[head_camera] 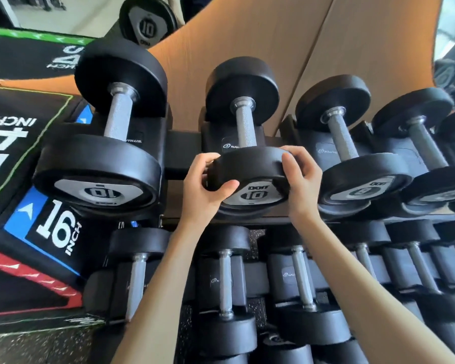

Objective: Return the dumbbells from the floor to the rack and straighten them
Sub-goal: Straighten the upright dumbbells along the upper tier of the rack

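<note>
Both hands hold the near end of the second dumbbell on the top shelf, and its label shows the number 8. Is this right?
Not quite. In the head view, the left hand and right hand do hold the near end of that dumbbell on the top shelf, but its label shows 10, not 8.

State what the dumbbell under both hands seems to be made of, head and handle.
Dumbbell near head: matte black, probably rubber or urethane, since it shows little glare; its end plate looks like brushed grey metal. Handle: silvery metal, apparently knurled steel, with a fine rough texture.
</note>
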`<action>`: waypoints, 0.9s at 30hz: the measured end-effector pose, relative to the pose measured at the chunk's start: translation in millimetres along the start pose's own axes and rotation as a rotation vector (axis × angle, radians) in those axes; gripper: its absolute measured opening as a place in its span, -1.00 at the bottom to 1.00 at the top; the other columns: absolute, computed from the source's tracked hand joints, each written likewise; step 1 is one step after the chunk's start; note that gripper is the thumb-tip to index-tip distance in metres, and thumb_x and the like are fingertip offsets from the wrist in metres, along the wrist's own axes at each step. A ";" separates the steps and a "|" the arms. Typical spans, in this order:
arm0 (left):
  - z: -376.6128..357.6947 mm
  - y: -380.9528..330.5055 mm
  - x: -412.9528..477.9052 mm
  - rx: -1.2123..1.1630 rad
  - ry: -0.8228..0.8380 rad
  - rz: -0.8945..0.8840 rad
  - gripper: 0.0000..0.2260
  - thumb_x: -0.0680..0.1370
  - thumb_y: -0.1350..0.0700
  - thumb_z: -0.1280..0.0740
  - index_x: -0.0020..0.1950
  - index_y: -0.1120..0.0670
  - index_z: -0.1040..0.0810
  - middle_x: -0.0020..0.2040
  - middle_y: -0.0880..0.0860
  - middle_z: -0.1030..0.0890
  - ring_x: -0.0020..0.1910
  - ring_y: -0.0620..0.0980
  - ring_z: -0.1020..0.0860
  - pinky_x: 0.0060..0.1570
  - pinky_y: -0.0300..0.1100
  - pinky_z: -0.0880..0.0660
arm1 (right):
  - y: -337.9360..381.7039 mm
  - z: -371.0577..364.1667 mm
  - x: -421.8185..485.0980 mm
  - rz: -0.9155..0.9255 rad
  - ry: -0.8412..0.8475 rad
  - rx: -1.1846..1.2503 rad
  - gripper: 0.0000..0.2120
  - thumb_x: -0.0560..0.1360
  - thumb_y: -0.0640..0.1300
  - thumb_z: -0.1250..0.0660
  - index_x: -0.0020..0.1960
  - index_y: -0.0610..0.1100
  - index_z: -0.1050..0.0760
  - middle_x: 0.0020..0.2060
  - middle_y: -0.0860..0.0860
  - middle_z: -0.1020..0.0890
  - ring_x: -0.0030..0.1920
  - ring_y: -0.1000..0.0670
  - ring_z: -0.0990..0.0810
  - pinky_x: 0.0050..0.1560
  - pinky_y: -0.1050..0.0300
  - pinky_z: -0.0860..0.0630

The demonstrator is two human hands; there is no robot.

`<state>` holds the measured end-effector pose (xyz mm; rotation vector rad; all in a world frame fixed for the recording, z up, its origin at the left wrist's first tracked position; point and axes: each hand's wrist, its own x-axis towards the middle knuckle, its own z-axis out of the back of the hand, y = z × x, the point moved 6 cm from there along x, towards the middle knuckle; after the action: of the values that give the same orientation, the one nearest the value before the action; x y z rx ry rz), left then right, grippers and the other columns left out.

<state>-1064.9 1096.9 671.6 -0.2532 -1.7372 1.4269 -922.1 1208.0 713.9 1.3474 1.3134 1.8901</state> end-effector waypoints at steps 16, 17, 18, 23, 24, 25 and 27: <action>6.3 -15.2 1.3 0.165 0.058 0.041 -0.37 0.32 -0.41 -0.30 0.17 0.01 -0.47 0.01 0.02 -0.47 0.03 -0.04 -0.47 0.03 -0.31 -0.36 | 0.4 -3.3 -12.1 -0.048 0.012 -0.139 -0.82 0.52 0.04 -0.07 -0.01 0.14 -0.44 -0.25 0.17 -0.50 -0.20 0.15 -0.43 -0.14 0.34 -0.36; 6.6 -14.7 0.4 0.195 0.058 0.042 -0.40 0.34 -0.34 -0.32 0.20 0.04 -0.48 0.02 -0.01 -0.46 0.04 -0.04 -0.46 0.03 -0.32 -0.35 | 1.5 -2.3 -14.0 -0.065 0.047 -0.151 -0.81 0.54 0.06 -0.06 0.03 0.14 -0.43 -0.18 0.21 -0.53 -0.14 0.17 -0.47 -0.07 0.34 -0.38; 7.8 -14.1 -2.0 0.216 0.057 0.041 -0.43 0.37 -0.27 -0.32 0.23 0.08 -0.47 0.03 -0.05 -0.46 0.07 -0.06 -0.46 0.05 -0.36 -0.34 | 2.3 -1.8 -16.8 -0.083 0.077 -0.162 -0.77 0.55 0.08 -0.04 0.09 0.11 -0.42 -0.08 0.22 -0.55 -0.04 0.17 -0.50 0.03 0.31 -0.39; 12.0 -22.0 -20.9 0.360 0.105 0.050 -0.52 0.53 -0.01 -0.32 0.39 0.13 -0.31 0.24 -0.04 -0.42 0.25 -0.09 -0.39 0.21 -0.44 -0.25 | 7.5 1.0 -44.8 -0.144 0.181 -0.348 -0.45 0.53 0.11 -0.15 0.46 -0.01 -0.11 0.43 0.08 -0.23 0.43 0.18 -0.17 0.43 0.22 -0.12; 12.6 -23.9 -23.3 0.437 0.124 0.057 -0.48 0.54 -0.02 -0.31 0.43 0.12 -0.26 0.30 0.01 -0.41 0.30 -0.06 -0.36 0.24 -0.37 -0.25 | 8.7 2.2 -51.9 -0.145 0.231 -0.383 -0.37 0.52 0.10 -0.20 0.49 -0.04 -0.04 0.47 0.06 -0.15 0.46 0.19 -0.09 0.44 0.26 -0.06; 14.5 -25.6 -26.5 0.516 0.146 0.068 -0.44 0.54 -0.04 -0.31 0.46 0.12 -0.21 0.36 0.05 -0.37 0.34 -0.04 -0.33 0.27 -0.30 -0.26 | 10.5 4.1 -58.4 -0.137 0.278 -0.415 -0.31 0.52 0.10 -0.23 0.51 -0.06 0.02 0.50 0.05 -0.09 0.47 0.19 -0.03 0.44 0.30 -0.01; 22.9 -35.2 -38.4 0.655 0.186 0.049 -0.41 0.54 -0.04 -0.30 0.49 0.11 -0.18 0.43 0.07 -0.32 0.40 -0.02 -0.28 0.34 -0.18 -0.26 | 19.2 10.8 -70.7 -0.089 0.345 -0.490 -0.27 0.52 0.09 -0.26 0.52 -0.06 0.05 0.51 0.05 -0.03 0.48 0.20 0.04 0.43 0.35 0.05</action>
<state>-1045.3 1045.2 684.6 -0.0675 -1.0487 1.8565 -880.7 1148.2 699.7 0.7304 0.9383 2.2556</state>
